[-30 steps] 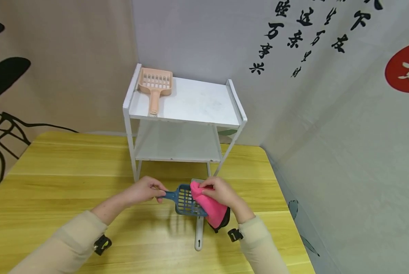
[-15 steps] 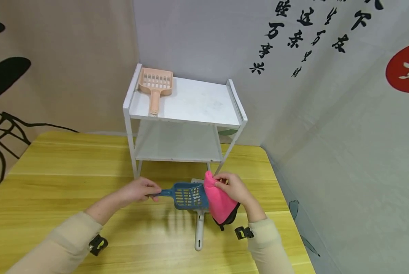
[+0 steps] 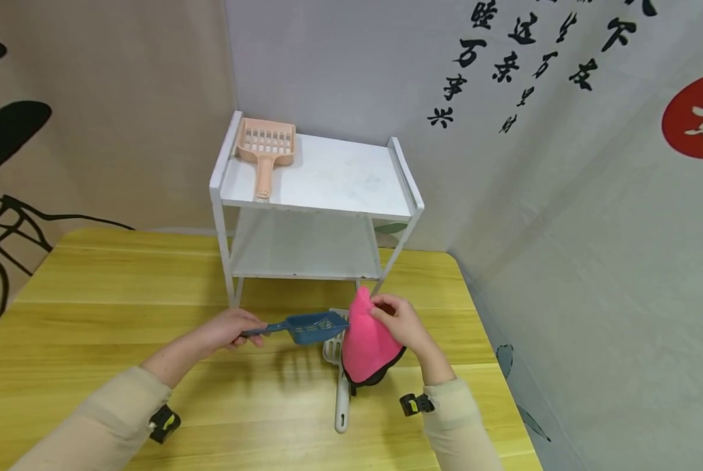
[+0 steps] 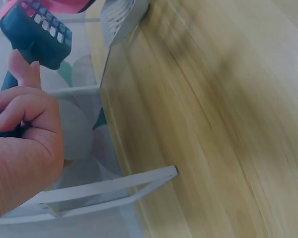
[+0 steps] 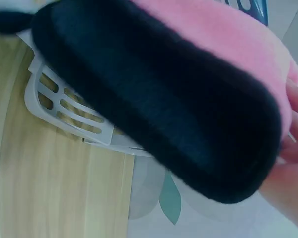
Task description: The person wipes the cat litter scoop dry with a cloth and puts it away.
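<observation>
My left hand (image 3: 230,327) grips the handle of a blue slotted scoop (image 3: 310,326) and holds it level above the yellow table (image 3: 92,314). In the left wrist view the scoop (image 4: 37,32) shows above my curled fingers (image 4: 20,111). My right hand (image 3: 401,322) pinches a pink cloth with a black underside (image 3: 365,343) against the scoop's right end. Seen from the right wrist, the cloth (image 5: 179,104) fills most of the frame. A white slotted scoop (image 3: 339,386) lies on the table below them, also visible as the white scoop (image 5: 69,106).
A white two-tier rack (image 3: 316,196) stands at the back of the table, with a peach slotted scoop (image 3: 265,150) on its top shelf. A grey wall cloth (image 3: 592,261) runs along the table's right edge. Bare tabletop lies to the left.
The blue scoop has tipped from showing its slotted face to lying nearly level. My right hand has slid the pink cloth rightward to the scoop's end, uncovering more of the white scoop.
</observation>
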`<state>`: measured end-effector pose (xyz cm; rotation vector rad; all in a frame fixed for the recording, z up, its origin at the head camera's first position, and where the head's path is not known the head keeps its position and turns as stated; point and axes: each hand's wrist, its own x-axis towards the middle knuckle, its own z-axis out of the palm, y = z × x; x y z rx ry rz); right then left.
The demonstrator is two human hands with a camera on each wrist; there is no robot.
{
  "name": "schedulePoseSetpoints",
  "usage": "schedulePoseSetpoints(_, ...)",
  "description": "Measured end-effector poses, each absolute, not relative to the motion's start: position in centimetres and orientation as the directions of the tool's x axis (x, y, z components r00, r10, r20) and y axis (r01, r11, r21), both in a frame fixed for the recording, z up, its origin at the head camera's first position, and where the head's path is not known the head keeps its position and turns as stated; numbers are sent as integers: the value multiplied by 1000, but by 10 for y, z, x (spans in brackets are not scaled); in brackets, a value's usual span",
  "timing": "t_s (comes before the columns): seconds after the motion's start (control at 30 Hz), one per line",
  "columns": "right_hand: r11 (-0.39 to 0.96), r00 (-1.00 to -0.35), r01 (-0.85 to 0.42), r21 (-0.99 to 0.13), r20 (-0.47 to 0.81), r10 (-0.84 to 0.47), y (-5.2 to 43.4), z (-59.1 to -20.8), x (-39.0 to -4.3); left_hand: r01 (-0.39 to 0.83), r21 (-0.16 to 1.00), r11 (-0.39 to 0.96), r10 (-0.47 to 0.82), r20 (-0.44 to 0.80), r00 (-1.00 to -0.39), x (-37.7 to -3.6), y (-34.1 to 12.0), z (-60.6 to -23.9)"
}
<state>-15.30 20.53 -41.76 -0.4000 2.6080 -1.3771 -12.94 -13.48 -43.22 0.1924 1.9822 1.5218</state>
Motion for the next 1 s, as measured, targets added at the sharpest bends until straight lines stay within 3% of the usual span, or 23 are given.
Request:
schedulePoseSetpoints(0.37, 428, -978, -138, -893, 54, -203, 199, -420, -147, -316, 902, 294, 493, -426, -759, -126, -133, -435)
schedulePoseSetpoints(0.5, 432, -968, -211, -877, 128, -214, 189, -422, -142, -370, 895, 250, 513, -446, -733, -124, -130, -437)
schedulePoseSetpoints(0.6, 466, -930, -348, -813, 234, -284, 176, -420, -136, -386, 892, 236, 505, -452, -735, -122, -126, -438)
schedulePoseSetpoints(0.77, 546, -814, -581, -603, 433, -387, 152, -419, -126, -376, 893, 247, 496, -450, -743, -121, -115, -438)
schedulePoseSetpoints(0.87, 608, -767, -635, -476, 483, -423, 143, -419, -121, -395, 884, 252, 469, -468, -749, -121, -108, -436)
schedulePoseSetpoints(1.0, 673, -777, -612, -415, 475, -413, 137, -421, -117, -394, 880, 266, 452, -475, -755, -120, -101, -435)
